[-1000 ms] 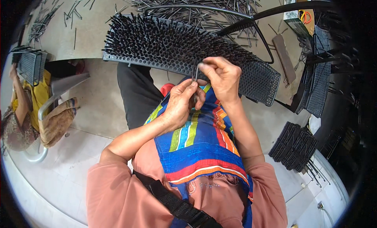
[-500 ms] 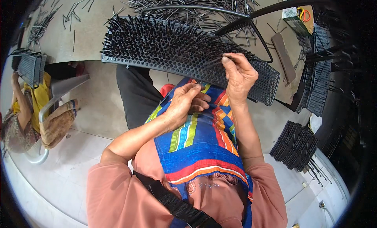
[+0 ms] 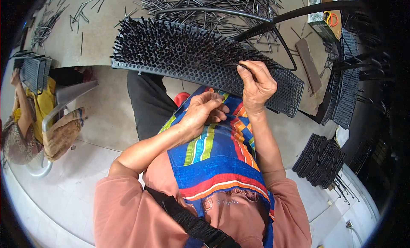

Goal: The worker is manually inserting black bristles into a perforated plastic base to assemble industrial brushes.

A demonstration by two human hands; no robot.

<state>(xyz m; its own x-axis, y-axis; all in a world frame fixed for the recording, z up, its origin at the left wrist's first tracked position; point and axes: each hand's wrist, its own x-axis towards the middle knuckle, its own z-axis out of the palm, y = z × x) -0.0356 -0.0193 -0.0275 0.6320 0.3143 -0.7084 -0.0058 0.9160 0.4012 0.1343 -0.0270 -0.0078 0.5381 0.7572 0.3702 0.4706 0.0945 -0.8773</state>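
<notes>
An orange-handled tool (image 3: 332,20) sits in a box (image 3: 315,14); brown cloth (image 3: 64,139) hangs on a chair (image 3: 71,93).

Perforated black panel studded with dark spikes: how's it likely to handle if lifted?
The perforated black panel is probably stiff, showing no obvious sag under its dark spikes. It may feel left-heavy, since the spikes crowd that side while the right end looks bare. Those spikes could also snag things, as they stick up at uneven angles.
</notes>
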